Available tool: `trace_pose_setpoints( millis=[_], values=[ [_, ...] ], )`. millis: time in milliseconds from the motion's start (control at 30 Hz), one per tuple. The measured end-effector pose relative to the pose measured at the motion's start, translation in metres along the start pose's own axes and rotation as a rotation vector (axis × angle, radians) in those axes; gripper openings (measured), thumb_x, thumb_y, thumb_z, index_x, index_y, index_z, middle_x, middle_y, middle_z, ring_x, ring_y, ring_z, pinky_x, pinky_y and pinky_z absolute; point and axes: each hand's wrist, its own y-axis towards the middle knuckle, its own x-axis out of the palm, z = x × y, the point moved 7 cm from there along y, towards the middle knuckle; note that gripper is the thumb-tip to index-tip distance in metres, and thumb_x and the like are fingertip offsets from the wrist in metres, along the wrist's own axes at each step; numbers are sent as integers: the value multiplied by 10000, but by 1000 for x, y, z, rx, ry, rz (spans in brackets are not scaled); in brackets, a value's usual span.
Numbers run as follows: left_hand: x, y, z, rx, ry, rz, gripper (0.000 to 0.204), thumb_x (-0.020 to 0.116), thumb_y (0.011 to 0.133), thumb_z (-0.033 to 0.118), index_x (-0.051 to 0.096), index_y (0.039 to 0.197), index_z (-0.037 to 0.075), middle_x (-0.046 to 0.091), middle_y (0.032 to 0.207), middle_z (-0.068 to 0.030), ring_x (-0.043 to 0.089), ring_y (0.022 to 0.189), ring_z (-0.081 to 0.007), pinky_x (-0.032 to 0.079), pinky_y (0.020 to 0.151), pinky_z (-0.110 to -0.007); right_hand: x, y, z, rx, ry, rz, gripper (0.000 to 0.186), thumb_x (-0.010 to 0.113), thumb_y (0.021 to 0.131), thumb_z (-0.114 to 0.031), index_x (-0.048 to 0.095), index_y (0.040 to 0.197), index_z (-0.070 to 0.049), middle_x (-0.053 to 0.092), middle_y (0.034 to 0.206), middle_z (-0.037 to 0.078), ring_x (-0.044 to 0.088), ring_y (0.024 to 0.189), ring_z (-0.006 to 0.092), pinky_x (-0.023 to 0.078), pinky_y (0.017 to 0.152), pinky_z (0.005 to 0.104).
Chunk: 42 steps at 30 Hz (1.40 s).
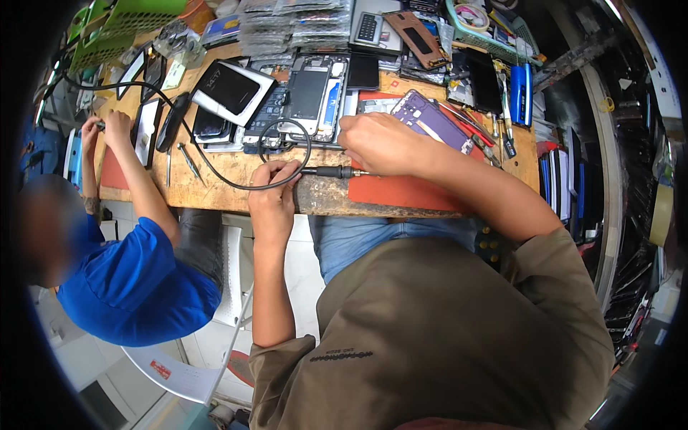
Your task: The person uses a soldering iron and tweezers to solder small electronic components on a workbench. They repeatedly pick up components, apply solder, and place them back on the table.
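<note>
A soldering iron (330,172) with a black handle and a metal front end lies level over the near part of the workbench. My left hand (272,193) is closed on its rear end, where the black cable (309,147) loops up and round. Its metal tip points right, toward the underside of my right wrist. Above the bench, just behind the iron, my right hand (380,143) is curled closed; whatever its fingers hold is hidden. Beside that hand lie an opened phone (312,89) with its inner parts showing and a purple phone back (430,118). An orange-red mat (394,193) lies under my right forearm.
To my left a co-worker in a blue shirt (143,287) works with both hands raised over the bench. A screwdriver-like tool (190,165) lies between us. Stacked plastic-bagged parts (290,29), a boxed phone (233,93) and a teal basket (494,36) crowd the back.
</note>
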Motion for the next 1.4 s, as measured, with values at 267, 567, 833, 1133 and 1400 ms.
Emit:
trace_pose_setpoints(
  millis=[267,567,833,1133,1400],
  values=[
    [10,10,1,-9,-16,95,203,834,899,7,792,1096,-13,747,1103,-153,723,940,-351,574,836,-436,-25,-1,-4,-69,190,137,104,706,911,-73,704,860,17,674,946,188,713,918,422,570,826,525],
    [12,9,0,-64,5,141,229,860,885,-4,812,1108,-32,748,1070,-159,747,905,-290,593,774,-378,-14,9,-21,-76,224,96,114,733,878,-65,743,889,48,722,988,227,751,954,437,611,838,536],
    [15,10,10,-82,22,125,161,811,927,5,764,1073,-46,718,1088,-184,723,969,-367,573,844,-454,-11,5,-25,-13,101,61,125,730,916,-85,744,912,40,710,1035,214,747,945,434,616,827,529],
    [12,-17,15,-18,82,140,169,758,960,1,760,1128,-22,747,1185,-181,716,1124,-388,541,1001,-487,-39,-20,-3,-17,277,269,110,730,895,-71,761,962,11,735,1023,205,752,961,420,609,860,521],
    [-8,-50,38,-122,-98,207,186,700,973,10,775,1142,-1,795,1068,-153,744,1087,-346,500,1097,-468,-52,-40,20,43,348,258,112,734,932,-116,766,979,-20,735,1023,173,737,1012,404,591,881,519]
  ],
)
